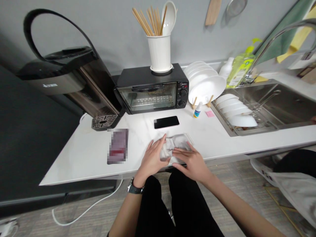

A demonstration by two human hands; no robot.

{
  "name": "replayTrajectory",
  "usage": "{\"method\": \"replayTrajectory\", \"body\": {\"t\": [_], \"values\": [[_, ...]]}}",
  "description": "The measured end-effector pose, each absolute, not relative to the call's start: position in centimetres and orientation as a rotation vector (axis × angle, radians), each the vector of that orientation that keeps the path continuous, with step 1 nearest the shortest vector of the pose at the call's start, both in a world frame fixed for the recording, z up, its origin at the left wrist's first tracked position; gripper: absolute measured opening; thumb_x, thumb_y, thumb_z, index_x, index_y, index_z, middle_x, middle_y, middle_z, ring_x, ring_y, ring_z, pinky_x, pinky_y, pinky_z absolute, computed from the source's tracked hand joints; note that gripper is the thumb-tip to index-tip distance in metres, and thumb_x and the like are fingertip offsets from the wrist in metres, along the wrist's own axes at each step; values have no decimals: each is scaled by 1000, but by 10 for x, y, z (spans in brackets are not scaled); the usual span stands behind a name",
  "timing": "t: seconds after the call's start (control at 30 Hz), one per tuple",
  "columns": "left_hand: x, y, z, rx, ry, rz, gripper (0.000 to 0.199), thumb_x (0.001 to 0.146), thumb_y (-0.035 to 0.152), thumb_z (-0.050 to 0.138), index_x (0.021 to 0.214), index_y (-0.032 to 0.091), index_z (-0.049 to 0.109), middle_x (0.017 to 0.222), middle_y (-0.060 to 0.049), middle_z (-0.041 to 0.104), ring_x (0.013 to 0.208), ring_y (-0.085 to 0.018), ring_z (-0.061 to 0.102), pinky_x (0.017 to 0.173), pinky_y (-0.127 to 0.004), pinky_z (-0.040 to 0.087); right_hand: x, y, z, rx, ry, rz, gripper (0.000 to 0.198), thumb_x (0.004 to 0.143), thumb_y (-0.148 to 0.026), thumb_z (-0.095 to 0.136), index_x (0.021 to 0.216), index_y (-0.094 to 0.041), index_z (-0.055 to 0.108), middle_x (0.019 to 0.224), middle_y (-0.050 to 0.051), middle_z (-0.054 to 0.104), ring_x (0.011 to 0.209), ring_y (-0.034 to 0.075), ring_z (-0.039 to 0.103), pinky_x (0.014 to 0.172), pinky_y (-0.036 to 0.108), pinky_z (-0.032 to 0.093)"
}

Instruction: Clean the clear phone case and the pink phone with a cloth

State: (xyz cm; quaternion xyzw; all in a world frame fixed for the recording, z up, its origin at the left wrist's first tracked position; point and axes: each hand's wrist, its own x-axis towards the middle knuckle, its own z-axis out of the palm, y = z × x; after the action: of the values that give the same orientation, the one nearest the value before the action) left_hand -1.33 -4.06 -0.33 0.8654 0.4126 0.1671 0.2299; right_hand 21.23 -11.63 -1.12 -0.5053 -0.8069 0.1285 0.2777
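A folded whitish-grey cloth (176,142) lies near the front edge of the white counter. On its left side rests my left hand (155,154), fingers stretched out and thumb apart, a dark watch on the wrist. My right hand (189,161) presses on the cloth's right part with its fingers extended. Both hands touch the cloth without gripping it. Just behind the cloth lies a black smartphone (166,122), screen up. A purple item (118,146), blurred by pixelation, lies to the left of my hands.
Behind stands a black toaster oven (151,89) carrying a white utensil holder (160,52). A tall drink machine (74,79) is at left. White plates (207,89), a small bottle (197,110) and a pink note (209,113) sit right, beside the sink (266,98) holding bowls (234,110).
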Motion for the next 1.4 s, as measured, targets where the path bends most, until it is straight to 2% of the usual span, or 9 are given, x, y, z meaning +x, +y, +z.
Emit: {"method": "replayTrajectory", "body": {"t": [0.13,0.27,0.33,0.6,0.7,0.83,0.97,1.13,1.4], "values": [[-11,-41,-3,2388,1125,474,108,85,28,74,169,36,6,157,-3,56,148,-24,48,133,-53,16,251,-104,-14,-1570,-2103,119,37,109,-42,50,136,-23,67,140,9,71,132,28,68,130,65,22],[-12,-40,-4,2369,1118,466,106,87,31,73,169,34,4,160,-5,54,150,-24,47,132,-54,17,208,-92,-16,-1513,-2187,87,62,101,-58,60,143,-12,62,147,17,65,143,37,57,126,67,29],[-13,-40,-5,2366,1118,449,109,85,29,73,170,31,5,162,-8,50,149,-25,48,132,-53,18,180,-96,-14,-1392,-2236,190,67,99,-63,60,140,-11,64,144,17,67,142,35,58,128,63,30],[-11,-42,-2,2380,1129,490,109,86,32,74,170,31,4,155,-7,57,147,-25,50,132,-52,18,237,-111,-11,-1463,-2136,243,33,108,-41,52,130,-24,70,132,6,76,127,24,70,130,57,27],[-10,-41,-1,2379,1123,484,107,87,31,73,169,34,5,158,-5,55,148,-24,49,133,-53,16,244,-100,-14,-1617,-2070,70,38,108,-43,53,134,-22,68,136,10,73,129,29,69,130,64,21],[-12,-40,-2,2369,1103,467,104,89,32,71,170,32,5,160,-9,52,150,-26,47,132,-55,18,193,-93,-15,-1519,-2165,105,59,100,-56,63,142,-14,64,144,17,67,142,35,58,128,63,27],[-13,-40,-2,2389,1097,431,106,85,26,72,170,31,9,164,-11,47,150,-27,47,132,-55,19,169,-107,-11,-1339,-2209,292,50,101,-56,61,133,-18,69,141,13,70,137,28,64,130,54,29],[-11,-42,1,2395,1109,477,103,88,31,72,170,33,9,155,-7,56,147,-25,50,132,-53,18,227,-118,-11,-1515,-2093,248,34,109,-40,51,134,-25,68,137,7,73,132,25,67,130,59,25],[-12,-41,0,2384,1101,445,100,90,32,70,169,31,10,161,-9,51,150,-25,47,132,-54,17,188,-99,-15,-1547,-2118,134,57,102,-54,60,143,-14,62,146,17,65,145,36,55,129,66,23]]}}
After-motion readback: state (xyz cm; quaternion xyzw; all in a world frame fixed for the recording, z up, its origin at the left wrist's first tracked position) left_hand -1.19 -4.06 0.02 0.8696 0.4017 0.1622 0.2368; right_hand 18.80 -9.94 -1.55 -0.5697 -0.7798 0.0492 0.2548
